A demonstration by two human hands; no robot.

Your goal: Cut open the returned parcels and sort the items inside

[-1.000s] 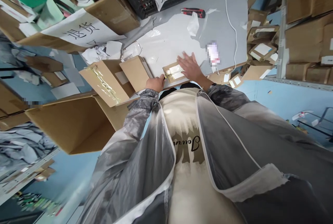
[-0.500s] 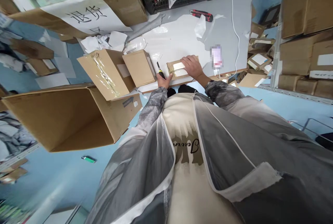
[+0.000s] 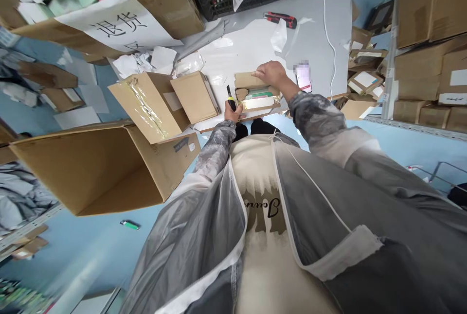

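A small cardboard box [image 3: 245,79] lies near the front edge of the white table with its lid flap raised. Inside, something green and white [image 3: 260,94] shows, but its kind cannot be made out. My right hand [image 3: 272,74] grips the raised flap at the far side of the box. Wrapped round a black and yellow box cutter [image 3: 231,102], my left hand [image 3: 232,113] rests at the box's left end. The cutter points up and away from the box. A clear tape strip shows along the box's left edge.
Left of the box stand two cardboard boxes [image 3: 193,97], [image 3: 149,110], and below them a large open carton [image 3: 171,163]. A phone [image 3: 303,78] lies to the right by a white cable [image 3: 326,27]. Farther back are a red-black tool [image 3: 280,19] and a black crate [image 3: 219,0].
The box's lid has been lifted open by my right hand, baring the contents. My left hand still holds the box cutter, now turned more upright.
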